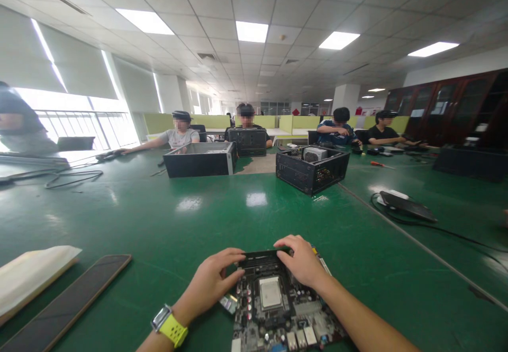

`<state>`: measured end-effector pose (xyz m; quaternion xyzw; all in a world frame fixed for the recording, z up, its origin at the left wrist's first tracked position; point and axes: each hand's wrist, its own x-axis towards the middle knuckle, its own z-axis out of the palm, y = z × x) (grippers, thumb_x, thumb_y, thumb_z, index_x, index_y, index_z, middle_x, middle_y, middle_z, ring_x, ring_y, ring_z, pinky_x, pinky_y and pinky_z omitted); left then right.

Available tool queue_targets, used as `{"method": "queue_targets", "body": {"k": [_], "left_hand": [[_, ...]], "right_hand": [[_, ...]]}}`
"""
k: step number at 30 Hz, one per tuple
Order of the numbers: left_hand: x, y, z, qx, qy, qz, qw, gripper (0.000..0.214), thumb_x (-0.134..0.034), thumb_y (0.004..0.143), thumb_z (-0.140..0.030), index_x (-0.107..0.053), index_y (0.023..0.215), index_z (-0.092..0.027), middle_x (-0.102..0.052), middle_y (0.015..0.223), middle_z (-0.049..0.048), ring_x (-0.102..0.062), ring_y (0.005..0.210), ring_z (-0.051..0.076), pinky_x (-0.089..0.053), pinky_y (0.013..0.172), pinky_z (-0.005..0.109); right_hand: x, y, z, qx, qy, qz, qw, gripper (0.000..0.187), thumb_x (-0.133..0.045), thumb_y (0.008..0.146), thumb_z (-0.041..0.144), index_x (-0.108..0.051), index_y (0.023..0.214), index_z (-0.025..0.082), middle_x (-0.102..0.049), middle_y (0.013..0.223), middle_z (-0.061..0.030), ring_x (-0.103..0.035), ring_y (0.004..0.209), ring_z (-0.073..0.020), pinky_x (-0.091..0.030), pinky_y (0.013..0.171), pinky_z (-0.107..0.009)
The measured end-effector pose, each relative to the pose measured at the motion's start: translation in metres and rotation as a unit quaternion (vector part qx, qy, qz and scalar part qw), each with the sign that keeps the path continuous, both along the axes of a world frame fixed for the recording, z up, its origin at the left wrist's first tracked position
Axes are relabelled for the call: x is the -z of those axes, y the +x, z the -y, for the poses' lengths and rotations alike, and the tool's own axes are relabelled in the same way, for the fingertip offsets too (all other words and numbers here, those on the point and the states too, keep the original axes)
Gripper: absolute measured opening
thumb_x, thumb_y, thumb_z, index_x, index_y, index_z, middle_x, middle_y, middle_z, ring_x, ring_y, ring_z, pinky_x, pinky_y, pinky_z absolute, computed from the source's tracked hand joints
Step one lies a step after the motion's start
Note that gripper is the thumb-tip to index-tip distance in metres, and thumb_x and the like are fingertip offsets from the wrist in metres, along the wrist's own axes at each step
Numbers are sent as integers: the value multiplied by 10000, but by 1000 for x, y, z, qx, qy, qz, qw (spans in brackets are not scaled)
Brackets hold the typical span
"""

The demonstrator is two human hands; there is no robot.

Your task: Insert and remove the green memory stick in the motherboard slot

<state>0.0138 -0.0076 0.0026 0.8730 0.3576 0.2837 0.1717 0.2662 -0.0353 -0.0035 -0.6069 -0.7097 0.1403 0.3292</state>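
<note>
Left hand [212, 278] and right hand [304, 262] at a motherboard [273, 317]
Both curl partway at its far edge; grip unclear.

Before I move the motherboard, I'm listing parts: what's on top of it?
The motherboard shows a pale square chip and, nearer the person, white connectors; what's under the right hand is covered.

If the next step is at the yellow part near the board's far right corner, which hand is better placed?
Probably the right hand: it is beside the yellow part, while the left hand is at the circuit board's opposite side.
</note>
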Motion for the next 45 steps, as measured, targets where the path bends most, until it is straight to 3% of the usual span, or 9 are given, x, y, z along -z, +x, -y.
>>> {"method": "queue_targets", "body": {"k": [7,14,28,36,42,45], "left_hand": [[2,1,1,-9,-3,0,1000,268,-566,832,-334,-664,1060,-231,-649,1132,76,-634,933,205,-523,802,306],[4,0,-1,-23,-4,-12,1000,250,-560,838,-328,-672,1036,-223,-652,1130,74,-605,1033,218,-472,924,361],[1,1,-1,-12,16,24,1000,219,-532,857,-313,-676,990,-215,-670,1055,69,-623,947,200,-496,870,336],[-1,1,1,-22,1,23,1000,193,-520,866,-314,-657,934,-198,-643,973,52,-551,612,113,-456,561,217],[-3,2,2,-42,-6,83,996,196,-537,855,-327,-642,946,-188,-609,985,58,-548,641,117,-437,552,212],[-6,3,6,-25,-26,58,998,281,-597,812,-336,-604,1062,-208,-587,1005,53,-559,697,134,-463,597,222]], "right_hand": [[1,1,-2,15,3,3,1000,250,-451,836,209,-675,940,247,-673,972,0,-543,957,-173,-350,865,-288],[2,1,-1,15,10,-10,1000,238,-484,799,186,-663,944,245,-669,969,6,-540,958,-172,-356,864,-284],[2,0,0,17,16,-9,1000,221,-497,785,181,-667,911,243,-665,949,0,-545,948,-176,-356,856,-282],[1,0,1,18,11,4,1000,208,-519,790,224,-667,932,260,-661,961,8,-541,956,-180,-337,858,-287],[0,-1,2,20,10,6,1000,195,-524,790,237,-667,919,263,-661,955,12,-538,954,-181,-326,849,-286],[1,-1,1,20,8,9,1000,190,-530,790,244,-666,921,267,-661,949,16,-535,951,-179,-321,844,-285]]}}
